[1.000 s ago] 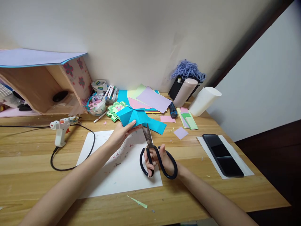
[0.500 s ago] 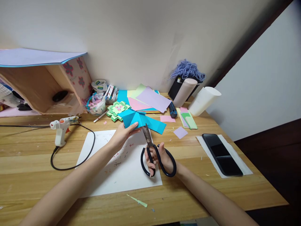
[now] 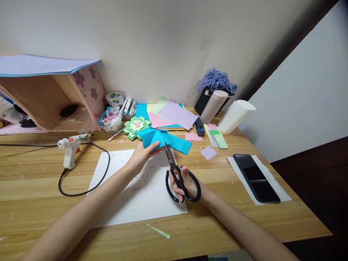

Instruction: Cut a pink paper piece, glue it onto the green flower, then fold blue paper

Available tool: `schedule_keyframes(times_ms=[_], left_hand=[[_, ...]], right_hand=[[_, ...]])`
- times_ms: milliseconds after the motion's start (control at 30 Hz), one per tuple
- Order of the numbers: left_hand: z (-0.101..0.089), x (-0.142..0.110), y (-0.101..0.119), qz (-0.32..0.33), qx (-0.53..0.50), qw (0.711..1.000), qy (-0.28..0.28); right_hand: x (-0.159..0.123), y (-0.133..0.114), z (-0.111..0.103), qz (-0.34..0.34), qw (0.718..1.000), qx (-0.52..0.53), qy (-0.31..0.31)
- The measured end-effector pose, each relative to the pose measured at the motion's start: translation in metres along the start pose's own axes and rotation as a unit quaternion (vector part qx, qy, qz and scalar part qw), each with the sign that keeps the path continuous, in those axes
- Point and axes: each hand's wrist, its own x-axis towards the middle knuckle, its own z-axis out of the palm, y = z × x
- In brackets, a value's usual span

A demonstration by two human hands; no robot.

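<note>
A folded sheet of blue paper (image 3: 178,143) is pinched in my left hand (image 3: 145,152), thumb on top and fingers beneath. Its creased flaps fan out to both sides above the white sheet (image 3: 160,195). My right hand (image 3: 187,183) is closed on black-handled scissors (image 3: 172,162), with the fingers through the loops. The blades point up and away from me, and their tips meet the lower edge of the blue paper. They look nearly closed. Just behind the blue paper lies a layered green paper flower (image 3: 136,125) with pink bits at its centre.
A white glue gun (image 3: 71,150) and its black cord lie on the left. Behind are coloured paper sheets (image 3: 178,114), a tub of scraps (image 3: 111,123) and markers (image 3: 127,107). A phone (image 3: 255,177), a box cutter (image 3: 199,127) and a white roll (image 3: 236,117) stand or lie to the right.
The scissors' loops have come closer together and the blades have closed at the blue paper's edge. My left hand and the paper have hardly moved.
</note>
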Motion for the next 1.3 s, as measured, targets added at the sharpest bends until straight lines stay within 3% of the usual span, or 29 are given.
schedule_keyframes(times_ms=[433, 700, 1300], left_hand=[[0.0002, 0.0006, -0.0016, 0.008, -0.001, 1.000, 0.000], [0.0033, -0.0022, -0.0026, -0.006, -0.010, 1.000, -0.006], [0.0063, -0.0041, -0.0041, -0.006, -0.018, 1.000, -0.025]], right_hand=[[-0.0005, 0.0033, -0.0015, -0.017, 1.000, -0.012, 0.021], [0.0056, 0.0009, -0.0013, -0.011, 0.998, 0.037, -0.041], [0.0037, 0.0055, -0.0045, -0.012, 1.000, 0.012, -0.003]])
